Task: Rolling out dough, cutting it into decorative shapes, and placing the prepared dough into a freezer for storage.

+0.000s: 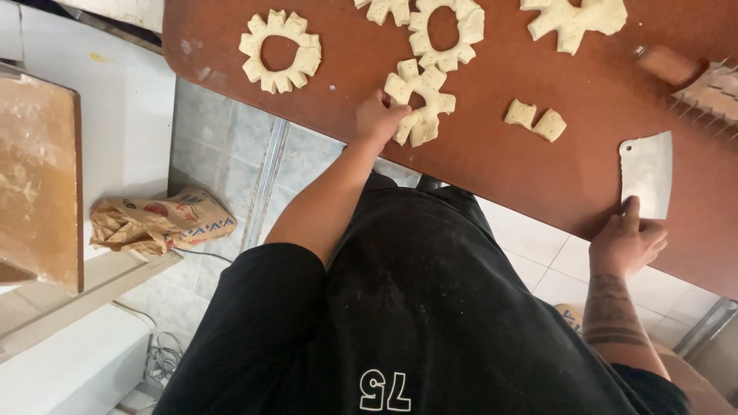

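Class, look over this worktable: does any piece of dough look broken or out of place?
Yes. One small dough piece lies alone, a fragment and not a full notched ring like the others. The left hand touches a ring.

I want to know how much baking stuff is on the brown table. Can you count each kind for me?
Notched dough rings, whole in view: 3
Dough shapes cut off by the top edge: 2
Small dough piece: 1
Metal cleaver blade: 1
Wooden-handled tool at the right edge: 1
Total: 8
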